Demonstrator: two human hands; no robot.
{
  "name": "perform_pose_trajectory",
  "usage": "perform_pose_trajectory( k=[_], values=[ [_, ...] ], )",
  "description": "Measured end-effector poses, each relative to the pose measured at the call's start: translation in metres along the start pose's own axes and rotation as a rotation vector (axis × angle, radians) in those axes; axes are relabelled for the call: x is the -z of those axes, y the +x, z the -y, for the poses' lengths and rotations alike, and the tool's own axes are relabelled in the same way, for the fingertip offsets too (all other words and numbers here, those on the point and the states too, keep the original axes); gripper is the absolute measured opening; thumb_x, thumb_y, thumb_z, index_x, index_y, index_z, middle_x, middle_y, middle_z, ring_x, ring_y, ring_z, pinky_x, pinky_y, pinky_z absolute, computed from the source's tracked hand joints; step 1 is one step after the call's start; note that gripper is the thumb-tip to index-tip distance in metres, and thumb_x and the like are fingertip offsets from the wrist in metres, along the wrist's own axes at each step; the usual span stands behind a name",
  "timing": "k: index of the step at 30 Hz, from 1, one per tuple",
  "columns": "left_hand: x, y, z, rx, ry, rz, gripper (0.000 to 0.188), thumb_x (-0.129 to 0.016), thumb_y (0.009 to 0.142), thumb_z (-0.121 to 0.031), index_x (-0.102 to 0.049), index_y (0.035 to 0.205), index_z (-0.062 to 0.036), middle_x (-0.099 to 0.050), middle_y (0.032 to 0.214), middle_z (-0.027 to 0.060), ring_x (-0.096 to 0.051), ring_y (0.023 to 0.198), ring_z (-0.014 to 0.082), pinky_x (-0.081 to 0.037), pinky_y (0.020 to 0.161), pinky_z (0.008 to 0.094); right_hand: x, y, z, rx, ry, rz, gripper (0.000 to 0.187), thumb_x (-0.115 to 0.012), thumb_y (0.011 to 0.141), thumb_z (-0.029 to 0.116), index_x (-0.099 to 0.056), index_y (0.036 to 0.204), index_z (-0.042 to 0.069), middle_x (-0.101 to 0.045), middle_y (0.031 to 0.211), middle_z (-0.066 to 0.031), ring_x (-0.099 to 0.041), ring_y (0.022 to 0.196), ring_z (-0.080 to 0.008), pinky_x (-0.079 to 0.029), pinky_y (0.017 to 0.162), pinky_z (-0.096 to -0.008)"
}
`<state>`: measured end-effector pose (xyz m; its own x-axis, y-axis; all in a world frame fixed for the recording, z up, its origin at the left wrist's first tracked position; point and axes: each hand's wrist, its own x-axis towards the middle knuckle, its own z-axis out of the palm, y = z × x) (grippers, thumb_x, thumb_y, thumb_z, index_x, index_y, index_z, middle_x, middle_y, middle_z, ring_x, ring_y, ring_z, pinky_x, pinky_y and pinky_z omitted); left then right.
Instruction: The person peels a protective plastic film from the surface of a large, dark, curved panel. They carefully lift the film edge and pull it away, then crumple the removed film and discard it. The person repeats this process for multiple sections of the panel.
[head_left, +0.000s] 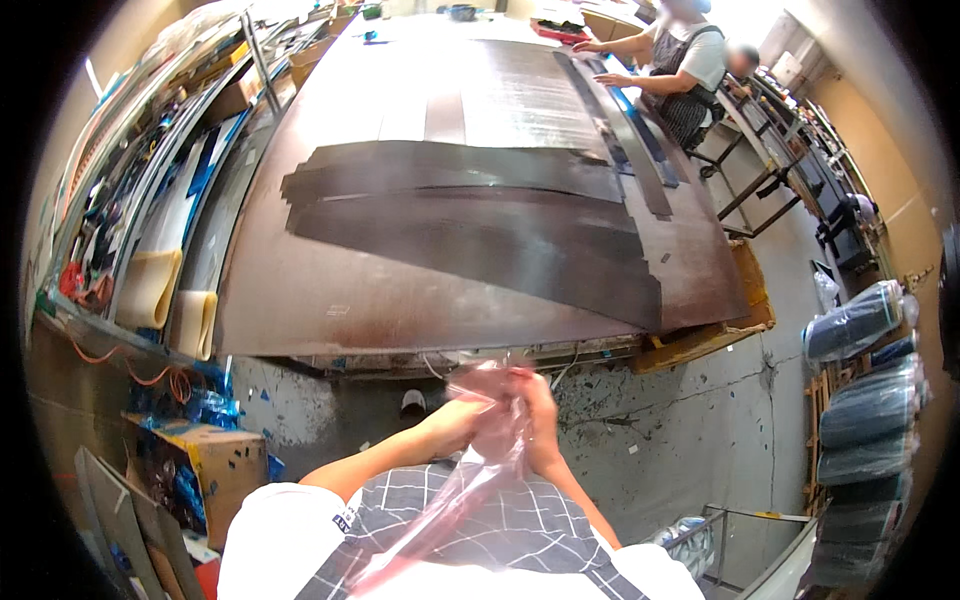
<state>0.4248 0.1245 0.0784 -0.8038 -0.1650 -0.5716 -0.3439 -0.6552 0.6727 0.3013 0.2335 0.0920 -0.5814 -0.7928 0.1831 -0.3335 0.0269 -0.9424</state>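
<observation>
Just off the table's near edge, in front of my checked apron (560, 520), I hold a crumpled length of clear, pinkish plastic film (488, 455). My right hand (537, 418) grips its bunched upper part. On the other side my left hand (455, 425) is closed on the film, its fingers partly hidden by the shiny folds. The film's tail hangs down across the apron to the lower left. Beyond my hands is a large brown table (330, 310). Two overlapping dark sheets (480, 245) lie across it, apart from my hands.
At the far right, another person (690, 65) reaches over long dark strips (635, 150) on the table. Racks with sheet material (165, 235) stand left, above a cardboard box (225, 475). Plastic-wrapped rolls (860, 325) line the right side. A yellowish tray (700, 340) juts out beneath the table.
</observation>
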Motion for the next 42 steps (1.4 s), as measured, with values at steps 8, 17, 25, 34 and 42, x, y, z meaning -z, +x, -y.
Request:
perform_pose_trajectory(
  k=[8, 17, 25, 34, 42],
  values=[
    [0.024, -0.046, 0.041, -0.233, -0.16, -0.103, 0.09, -0.074, 0.088, -0.045, -0.024, 0.156, -0.0146, -0.032, 0.157, 0.0099, -0.036, 0.142, 0.0282, -0.035, 0.112, 0.0508, -0.002, -0.044, -0.062, -0.384, 0.549, -0.228, 0.037, -0.061, 0.098, 0.028, -0.058, 0.125, 0.002, -0.059, 0.123, -0.0069, -0.057, 0.108, -0.0183, -0.046, 0.097, -0.0328],
    [0.074, -0.086, 0.091, -0.646, -0.129, -0.468, 0.097, -0.085, 0.081, -0.028, -0.023, 0.151, -0.0015, -0.039, 0.149, 0.0125, -0.038, 0.139, 0.0226, -0.029, 0.117, 0.0399, -0.125, -0.037, 0.001, 0.418, -0.443, 0.424, 0.041, -0.054, 0.097, 0.02, -0.047, 0.135, 0.004, -0.055, 0.129, -0.0193, -0.05, 0.126, -0.0393, -0.043, 0.104, -0.0446],
    [0.211, -0.223, 0.162, -0.938, 0.126, -1.16, 0.061, -0.063, 0.078, 0.006, -0.053, 0.138, -0.0022, -0.061, 0.131, 0.0131, -0.056, 0.124, 0.0255, -0.043, 0.106, 0.0349, -0.237, -0.06, 0.049, -0.014, 0.215, 1.099, 0.064, -0.072, 0.083, -0.001, -0.05, 0.142, 0.004, -0.046, 0.15, -0.0134, -0.047, 0.136, -0.0248, -0.041, 0.108, -0.04],
    [0.432, -0.43, 0.216, -0.555, 0.82, -2.418, 0.06, -0.068, 0.08, -0.003, -0.046, 0.136, 0.0021, -0.047, 0.143, 0.025, -0.044, 0.134, 0.0431, -0.035, 0.112, 0.0477, -0.32, -0.081, 0.047, -0.192, -0.2, 1.244, 0.046, -0.068, 0.087, 0.01, -0.06, 0.132, 0.004, -0.066, 0.127, -0.0127, -0.063, 0.118, -0.024, -0.049, 0.1, -0.0378],
    [0.536, -0.372, 0.297, -0.773, -1.155, -1.451, 0.088, -0.075, 0.088, -0.03, -0.022, 0.156, -0.0116, -0.034, 0.153, 0.0145, -0.041, 0.136, 0.0413, -0.049, 0.097, 0.0579, -0.295, -0.073, 0.043, -0.258, -0.295, 1.06, 0.04, -0.068, 0.087, 0.012, -0.064, 0.126, 0.002, -0.07, 0.119, -0.0158, -0.067, 0.113, -0.0258, -0.052, 0.097, -0.0367]
  ],
)
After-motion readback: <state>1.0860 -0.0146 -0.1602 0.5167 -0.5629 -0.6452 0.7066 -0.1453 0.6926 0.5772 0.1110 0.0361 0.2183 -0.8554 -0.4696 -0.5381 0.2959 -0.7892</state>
